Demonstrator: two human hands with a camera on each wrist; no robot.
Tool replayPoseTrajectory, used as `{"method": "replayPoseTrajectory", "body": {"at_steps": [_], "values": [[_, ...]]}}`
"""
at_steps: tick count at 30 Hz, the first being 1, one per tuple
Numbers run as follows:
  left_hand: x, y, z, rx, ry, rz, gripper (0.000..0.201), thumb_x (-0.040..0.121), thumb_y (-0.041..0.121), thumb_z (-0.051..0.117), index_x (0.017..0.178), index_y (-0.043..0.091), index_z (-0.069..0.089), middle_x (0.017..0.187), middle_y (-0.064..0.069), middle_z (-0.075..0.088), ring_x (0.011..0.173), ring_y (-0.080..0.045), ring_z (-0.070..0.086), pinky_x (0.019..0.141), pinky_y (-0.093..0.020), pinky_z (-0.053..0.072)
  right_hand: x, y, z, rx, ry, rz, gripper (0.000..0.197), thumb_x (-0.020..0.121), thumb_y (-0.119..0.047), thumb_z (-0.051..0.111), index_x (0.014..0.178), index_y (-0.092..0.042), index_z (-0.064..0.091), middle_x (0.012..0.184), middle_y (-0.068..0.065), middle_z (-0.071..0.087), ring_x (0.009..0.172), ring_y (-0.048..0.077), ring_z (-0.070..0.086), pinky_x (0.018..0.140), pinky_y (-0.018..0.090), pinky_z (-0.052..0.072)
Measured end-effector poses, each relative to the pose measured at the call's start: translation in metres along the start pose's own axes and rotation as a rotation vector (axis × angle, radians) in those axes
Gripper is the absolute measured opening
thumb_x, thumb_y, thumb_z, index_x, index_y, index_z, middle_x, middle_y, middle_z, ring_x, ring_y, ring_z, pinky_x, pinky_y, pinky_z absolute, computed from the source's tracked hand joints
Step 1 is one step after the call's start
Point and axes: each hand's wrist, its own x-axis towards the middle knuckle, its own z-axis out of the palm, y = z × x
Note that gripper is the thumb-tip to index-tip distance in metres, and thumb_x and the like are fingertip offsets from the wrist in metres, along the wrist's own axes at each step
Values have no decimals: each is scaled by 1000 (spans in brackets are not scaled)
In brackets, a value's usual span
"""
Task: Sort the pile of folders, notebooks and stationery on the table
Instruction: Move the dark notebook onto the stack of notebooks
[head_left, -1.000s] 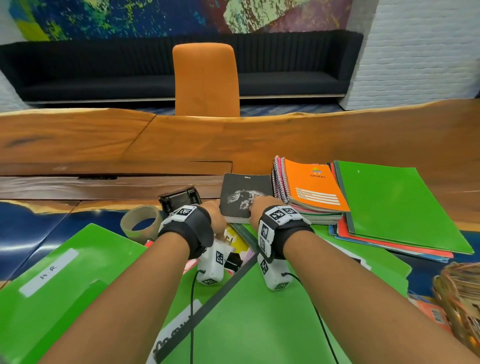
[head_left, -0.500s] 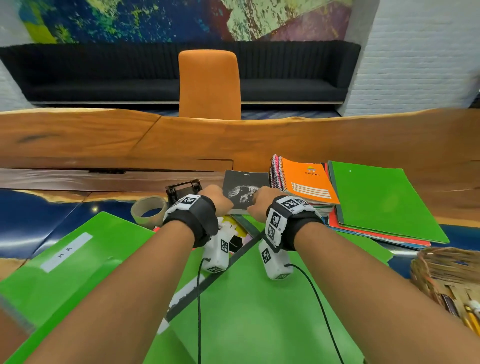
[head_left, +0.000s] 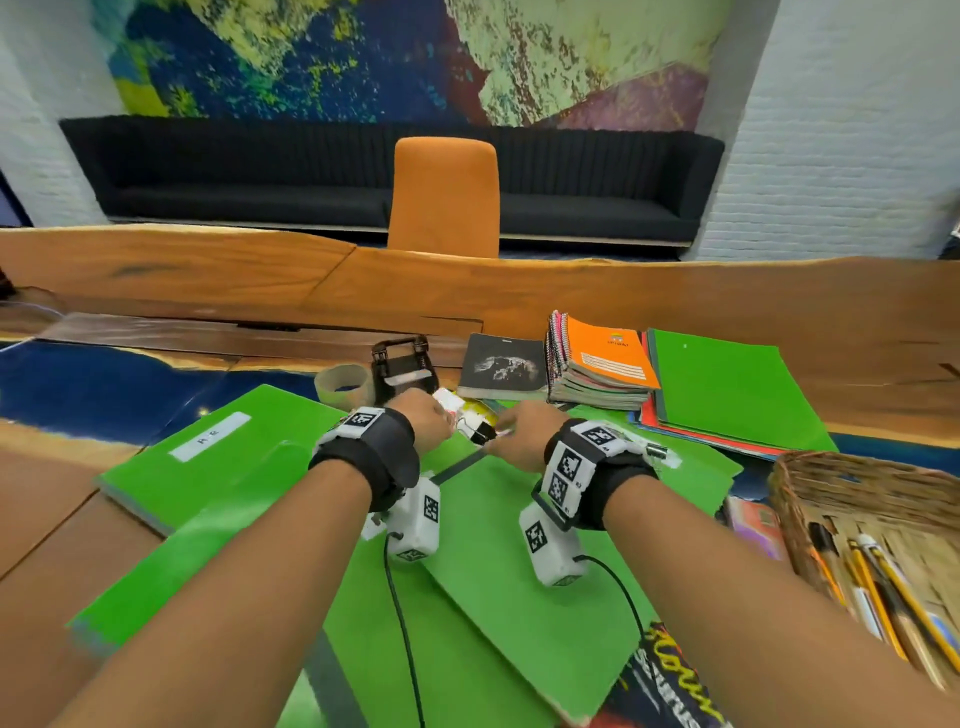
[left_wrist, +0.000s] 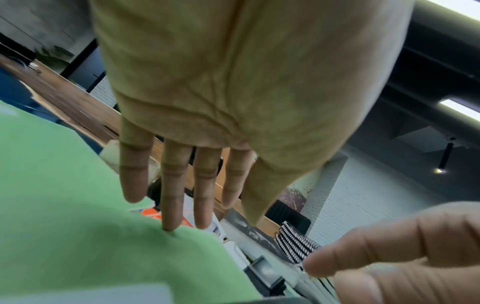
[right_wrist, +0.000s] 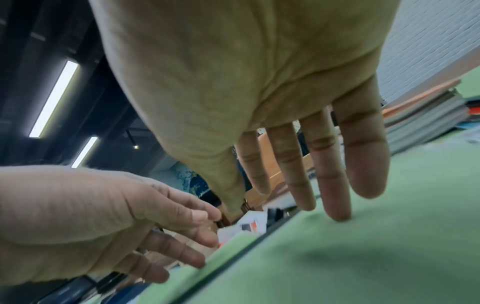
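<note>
Several green folders (head_left: 234, 467) overlap across the near table. My left hand (head_left: 421, 423) and right hand (head_left: 519, 434) hover side by side over their far edges, both with straight fingers and holding nothing. In the left wrist view the left hand (left_wrist: 187, 205) touches a green folder (left_wrist: 78, 226) with its fingertips. The right hand (right_wrist: 311, 185) likewise rests fingertips on a green folder (right_wrist: 363, 246). Small loose stationery (head_left: 470, 415) lies between the hands. A black notebook (head_left: 501, 366) lies just beyond, beside a stack of spiral notebooks (head_left: 602, 358).
A tape roll (head_left: 343, 384) and a black desk tool (head_left: 402, 364) sit left of the black notebook. A stack of green and red folders (head_left: 727, 389) lies far right. A wicker basket (head_left: 857, 483) holding pencils stands near right. An orange chair (head_left: 444, 197) stands behind the table.
Both hands let go of the black notebook and drew back toward me onto the green folders. The notebook now lies beside the spiral stack.
</note>
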Motion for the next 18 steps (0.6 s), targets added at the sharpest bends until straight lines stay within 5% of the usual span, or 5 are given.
{"method": "replayPoseTrajectory", "body": {"at_steps": [3,6,16,18], "values": [[-18,-13,8,19,28,0,40,97,28,58,132,8,60,139,-8,56,127,-25,52,103,-29,42,-15,0,14,-48,-21,-13,42,93,-46,59,128,-23,63,131,4,61,110,27,62,84,32,51],[-31,-31,14,-26,51,-9,52,95,31,63,141,9,51,144,-8,52,131,-24,49,106,-29,38,-31,-2,21,-38,-13,-44,54,92,-50,59,139,-26,53,145,1,50,124,26,55,95,34,47],[-79,-96,16,7,123,-342,56,90,31,66,135,2,49,138,-16,53,122,-33,55,89,-33,45,-78,-29,50,-22,-56,-81,72,86,-62,60,145,-25,43,148,0,45,132,23,47,104,37,40],[-85,-100,16,12,146,-365,60,91,38,65,138,5,48,141,-14,52,126,-32,52,97,-33,44,-80,-31,54,-43,-61,-80,73,85,-64,60,145,-26,43,148,-1,46,131,23,48,104,38,41]]}}
